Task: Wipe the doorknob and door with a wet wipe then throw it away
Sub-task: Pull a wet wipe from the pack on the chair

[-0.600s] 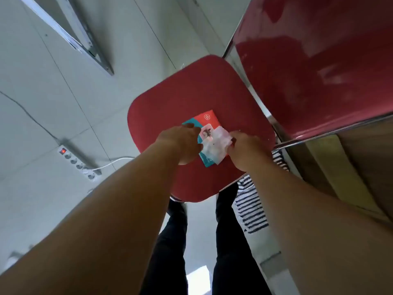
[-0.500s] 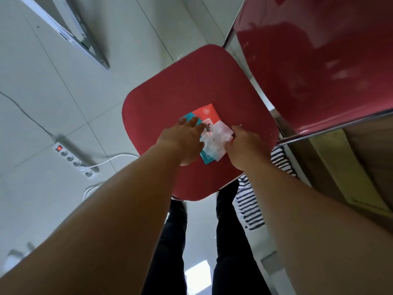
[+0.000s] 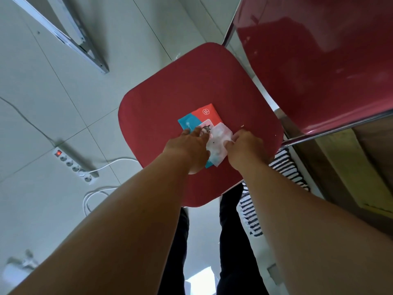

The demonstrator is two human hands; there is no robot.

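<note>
The step in hand looks like drawing one wet wipe (image 3: 219, 143) out of its pack (image 3: 198, 119), which lies flat on the red chair seat (image 3: 159, 116) directly under both hands. To do it well, the left hand (image 3: 188, 149) should press down firmly on the near-left part of the pack so it does not lift or slide, while the right hand (image 3: 244, 146) pulls the sheet up and away at a slow, steady angle, so only one wipe comes free and the next stays tucked in the opening. The left hand lies spread and flat, fingers extended onto the pack, holding nothing. The right hand is closed in a narrow pinch on the right edge of the wipe. The wipe is a thin, white, slightly translucent sheet, partly unfolded, lying between the two hands and draped over the near-right part of the pack; it seems limp and damp, so it may stretch or tear if jerked. The pack is a flat soft packet, teal and orange-red. Neither doorknob nor door can be made out here, so wiping has not begun.
</note>
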